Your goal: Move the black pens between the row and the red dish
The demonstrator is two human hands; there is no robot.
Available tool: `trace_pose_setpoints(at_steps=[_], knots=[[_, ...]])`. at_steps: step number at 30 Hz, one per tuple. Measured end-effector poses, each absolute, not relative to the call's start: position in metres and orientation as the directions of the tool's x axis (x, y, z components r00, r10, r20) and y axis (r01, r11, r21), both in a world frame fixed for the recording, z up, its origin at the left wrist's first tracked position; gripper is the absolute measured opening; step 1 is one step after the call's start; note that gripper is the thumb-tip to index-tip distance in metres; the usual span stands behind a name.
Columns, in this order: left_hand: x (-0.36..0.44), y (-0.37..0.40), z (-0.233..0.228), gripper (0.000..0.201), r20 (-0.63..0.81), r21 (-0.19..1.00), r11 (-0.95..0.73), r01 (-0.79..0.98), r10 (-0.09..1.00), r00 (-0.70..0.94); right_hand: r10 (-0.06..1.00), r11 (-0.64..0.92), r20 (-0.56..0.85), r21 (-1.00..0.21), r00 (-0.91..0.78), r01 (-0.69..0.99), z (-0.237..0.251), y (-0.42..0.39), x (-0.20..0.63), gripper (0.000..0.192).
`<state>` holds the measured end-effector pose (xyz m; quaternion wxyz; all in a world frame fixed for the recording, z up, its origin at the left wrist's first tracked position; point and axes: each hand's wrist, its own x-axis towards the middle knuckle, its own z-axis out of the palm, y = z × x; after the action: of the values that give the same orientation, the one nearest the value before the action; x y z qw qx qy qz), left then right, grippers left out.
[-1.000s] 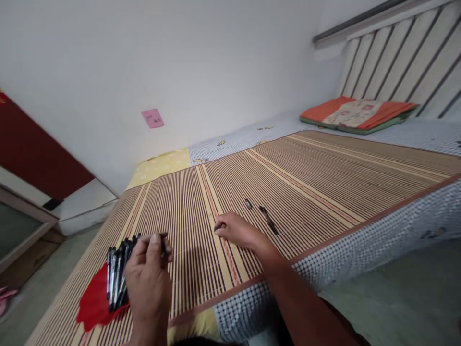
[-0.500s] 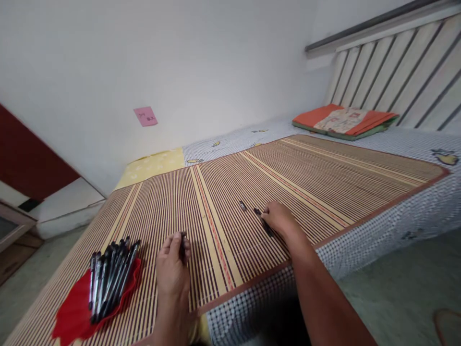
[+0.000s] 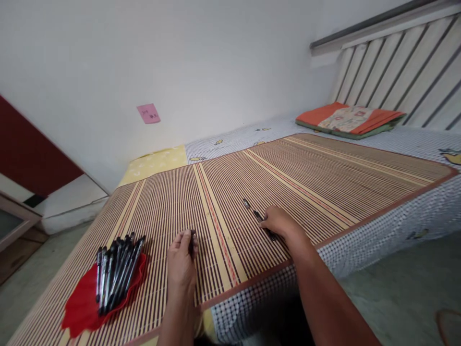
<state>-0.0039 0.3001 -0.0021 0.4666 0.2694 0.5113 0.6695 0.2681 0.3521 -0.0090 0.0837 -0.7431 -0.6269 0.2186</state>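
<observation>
My right hand (image 3: 279, 222) is closed, its fingers pinching a black pen (image 3: 257, 215) low over the striped bamboo mat (image 3: 230, 178). Just beyond the pen's tip lies a short clear-and-black piece (image 3: 246, 203), too small to name surely. To the left, my left hand (image 3: 182, 254) has its fingers curled round a small black object (image 3: 192, 235); the rest of it is hidden by the hand. Further left, a pile of clear-barrelled pens with black caps (image 3: 117, 274) rests on a red cloth with a wavy edge (image 3: 84, 302).
A folded orange and green cloth (image 3: 349, 119) lies at the back right, by a white slatted panel (image 3: 403, 67). Checked bedding (image 3: 252, 302) shows along the mat's front edge. A pink note (image 3: 148, 114) is stuck to the white wall.
My right hand has shifted slightly, and the pen's tip now lies close to the small piece. My left hand has moved a little rightwards in view, still closed round the black object.
</observation>
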Motion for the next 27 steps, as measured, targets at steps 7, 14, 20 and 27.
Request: trace_pose_setpoints(at_steps=[7, 14, 20, 27], knots=[[0.01, 0.303, -0.026, 0.038, -0.07, 0.982, 0.03, -0.185, 0.975, -0.21, 0.978, -0.099, -0.207, -0.391, 0.017, 0.915, -0.008, 0.351, 0.239, 0.013], [0.022, 0.304, -0.042, 0.034, -0.067, 0.993, 0.053, -0.103, 0.988, -0.139, 0.984, -0.053, -0.175, -0.368, -0.013, 0.928, -0.005, 0.35, 0.219, 0.016], [0.028, 0.303, -0.044, 0.041, -0.125, 0.985, 0.112, -0.134, 0.988, -0.088, 0.993, 0.008, -0.103, -0.432, -0.059, 0.902, -0.004, 0.348, 0.212, 0.01], [0.03, 0.305, -0.048, 0.054, -0.14, 0.939, 0.101, -0.329, 0.985, -0.097, 0.908, 0.232, 0.015, -0.849, -0.418, 0.475, -0.009, 0.334, 0.155, 0.005]])
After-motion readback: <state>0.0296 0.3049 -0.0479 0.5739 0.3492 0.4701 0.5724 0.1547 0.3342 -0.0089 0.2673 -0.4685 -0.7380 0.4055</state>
